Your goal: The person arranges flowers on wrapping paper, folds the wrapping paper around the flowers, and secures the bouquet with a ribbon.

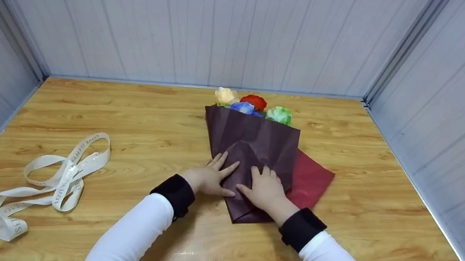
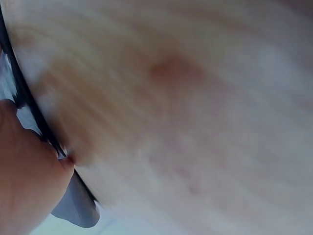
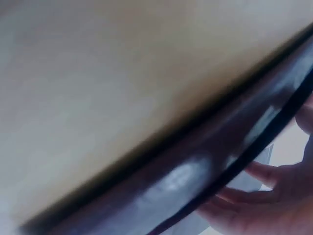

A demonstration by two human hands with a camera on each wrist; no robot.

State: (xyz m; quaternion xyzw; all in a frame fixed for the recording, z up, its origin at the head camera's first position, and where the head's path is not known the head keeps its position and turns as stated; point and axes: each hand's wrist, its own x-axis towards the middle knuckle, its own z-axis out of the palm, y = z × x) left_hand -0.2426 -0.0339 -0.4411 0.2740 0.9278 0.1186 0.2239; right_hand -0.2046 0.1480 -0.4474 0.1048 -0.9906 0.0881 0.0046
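A bouquet lies on the table, wrapped in dark purple paper (image 1: 275, 147) with a red sheet (image 1: 311, 179) showing beneath on the right. Cream (image 1: 226, 96), red (image 1: 254, 102), blue (image 1: 243, 107) and green flowers (image 1: 279, 114) peek out at its top. My left hand (image 1: 210, 177) rests on the wrap's left edge, fingers spread. Flat on the paper's right side presses my right hand (image 1: 267, 191), its fingers extended. In the left wrist view part of the left hand (image 2: 29, 181) shows beside the paper's edge; the right wrist view shows the right hand's fingers (image 3: 259, 196) at the paper.
A loosely looped white ribbon (image 1: 69, 172) with printed lettering lies on the left of the wooden table (image 1: 148, 124). Pale panelled walls (image 1: 228, 26) enclose the table at the back and on both sides.
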